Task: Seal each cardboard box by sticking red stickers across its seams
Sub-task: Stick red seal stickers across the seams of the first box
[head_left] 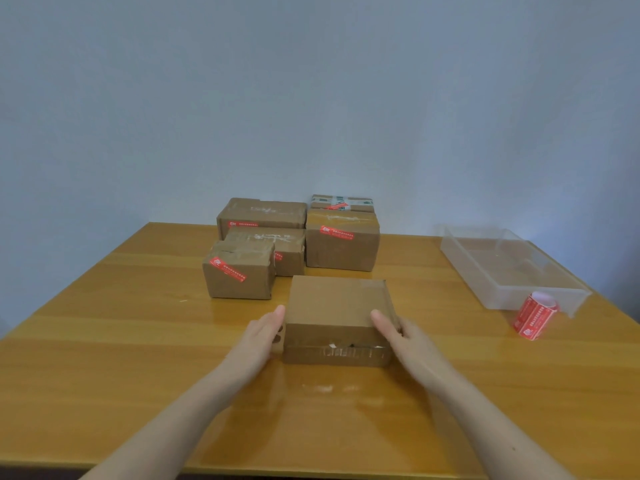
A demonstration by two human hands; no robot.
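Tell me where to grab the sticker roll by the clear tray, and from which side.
Grip the sticker roll round its red outer wall, coming from above with the right hand, which is nearer. It appears to stand on end, tilted, with its open core up, so the curved sides look exposed. The clear tray sits close behind, so approach from the near side.
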